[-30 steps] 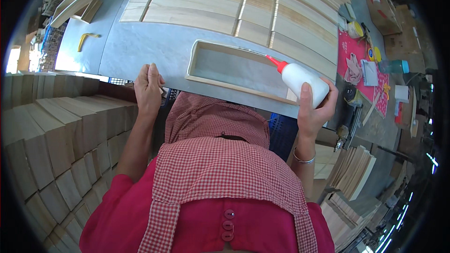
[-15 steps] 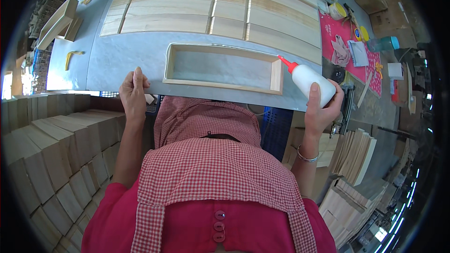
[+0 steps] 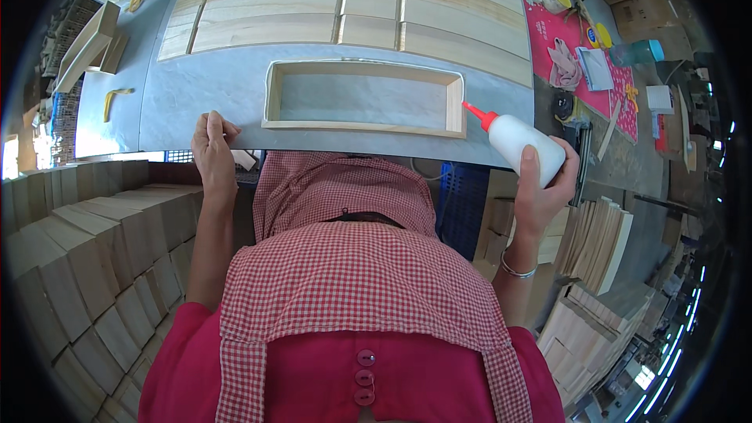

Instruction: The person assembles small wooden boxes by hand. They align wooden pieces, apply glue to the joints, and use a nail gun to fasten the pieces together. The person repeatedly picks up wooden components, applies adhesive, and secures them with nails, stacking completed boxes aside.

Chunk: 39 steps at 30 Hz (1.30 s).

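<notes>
A shallow rectangular wooden frame point(image 3: 364, 129) lies on the grey-topped table point(image 3: 235, 70) in front of me. A whitish line runs along its far and left rims. My right hand point(image 3: 546, 188) is wrapped round a white squeeze bottle point(image 3: 526, 149) with a red nozzle, tilted so that its tip points left. The tip is beside the frame's right end, close to the rim; whether it touches I cannot tell. Left of the frame, my left hand point(image 3: 213, 149) is at the table's near edge with its fingers curled in and nothing visible in them.
Rows of pale wooden boards point(image 3: 274, 19) cover the far side of the table. A yellow strip point(image 3: 116, 102) and a small wooden box point(image 3: 90, 43) are at the left. A pink cloth point(image 3: 540, 27) lies at the far right. Stacked wood blocks point(image 3: 86, 251) stand at lower left.
The bottle's nozzle has shifted from the frame's far right corner nearer to me along its right end. My left hand has moved slightly left, its thumb no longer sticking up.
</notes>
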Each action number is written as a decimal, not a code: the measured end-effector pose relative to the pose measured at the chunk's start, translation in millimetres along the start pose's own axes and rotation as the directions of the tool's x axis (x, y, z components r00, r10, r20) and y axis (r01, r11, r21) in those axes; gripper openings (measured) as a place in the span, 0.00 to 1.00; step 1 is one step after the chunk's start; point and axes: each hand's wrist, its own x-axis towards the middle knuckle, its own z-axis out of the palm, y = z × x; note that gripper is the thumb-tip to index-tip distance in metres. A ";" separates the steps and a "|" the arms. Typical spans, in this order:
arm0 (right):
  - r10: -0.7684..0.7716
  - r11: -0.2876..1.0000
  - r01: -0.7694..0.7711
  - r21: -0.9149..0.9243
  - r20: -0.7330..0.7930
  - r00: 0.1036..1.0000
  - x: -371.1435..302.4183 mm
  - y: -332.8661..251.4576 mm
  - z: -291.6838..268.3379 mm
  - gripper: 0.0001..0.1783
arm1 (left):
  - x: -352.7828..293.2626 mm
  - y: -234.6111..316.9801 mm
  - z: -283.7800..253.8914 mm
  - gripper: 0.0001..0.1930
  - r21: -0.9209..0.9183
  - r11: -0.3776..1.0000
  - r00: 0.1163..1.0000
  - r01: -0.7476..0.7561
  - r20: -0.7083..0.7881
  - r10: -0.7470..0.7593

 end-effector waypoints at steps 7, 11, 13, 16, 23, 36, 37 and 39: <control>0.069 0.996 -0.067 -0.053 0.050 0.996 -23.7 -10.7 -26.0 0.25 | -0.8 -7.9 0.5 0.22 -0.005 0.998 0.998 -0.061 0.032 0.061; 0.103 0.995 -0.104 0.005 0.078 0.992 -28.6 -16.9 -23.1 0.25 | -5.8 -4.3 -0.7 0.22 -0.021 0.999 0.999 -0.026 0.021 0.026; 0.274 0.941 -0.292 0.171 0.123 0.954 -33.7 -31.6 -5.2 0.25 | -6.7 -2.7 -5.4 0.21 -0.005 0.999 0.998 -0.052 0.040 0.052; 0.207 0.894 -0.300 0.333 0.287 0.935 -45.8 -44.6 43.7 0.25 | -14.7 2.9 -12.6 0.22 0.008 1.000 0.998 -0.017 0.061 0.017; 0.031 0.862 -0.278 0.423 0.504 0.863 -62.9 -79.4 134.3 0.28 | -20.5 -5.4 -41.7 0.22 0.089 0.995 0.999 -0.052 0.020 0.051; -0.075 0.947 -0.068 0.315 0.421 0.904 -53.8 -77.9 121.0 0.28 | -18.0 -6.2 -34.6 0.14 0.088 0.978 0.981 -0.187 0.065 0.182; -0.053 0.951 -0.083 0.299 0.419 0.906 -52.5 -75.5 114.8 0.27 | -16.9 -6.7 -33.5 0.14 0.088 0.978 0.980 -0.191 0.071 0.185; -0.017 0.959 -0.100 0.267 0.402 0.915 -51.2 -66.4 102.9 0.28 | -16.2 -6.5 -32.1 0.15 0.085 0.978 0.980 -0.189 0.075 0.182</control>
